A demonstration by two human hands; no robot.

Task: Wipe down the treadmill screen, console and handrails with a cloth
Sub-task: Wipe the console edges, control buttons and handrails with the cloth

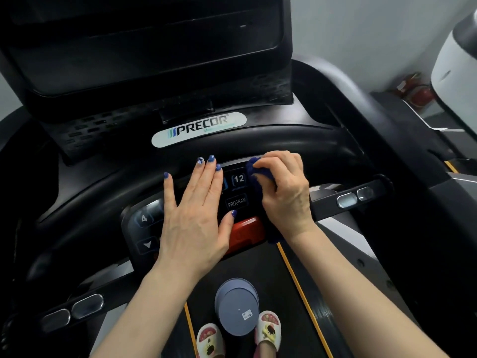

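Head view showed the right hand point(284, 192) closed around a bunched dark-blue cloth point(255, 171), pressing it onto the black glossy control console point(236, 201) of the treadmill. The cloth protruded from the grip toward the far-left, beside the lit "12" key; a small tail of it showed below the wrist. The left hand point(196, 218) held nothing: it lay flat and spread, palm down, on the console just left of the grip, its thumb tip near the "PROGRAM" key and the red stop button point(247, 232).

Relative to the grip, unwiped console surface ran leftward, its long axis lying left to right across the frame; the left hand covered much of it. The curved black handrail bar point(258, 140) lay just beyond the grip. The short grip bar with silver sensor pads point(356, 197) lay immediately right of it, nearer the right hand than the left. The large dark screen point(144, 47) stood well beyond and above.

Judgement: console wiping was in hand. A sweep leftward would require the left hand to lift clear. Risk: pressing keys or the stop button.

A grey round container point(237, 308) stood on the belt between two slippered feet.
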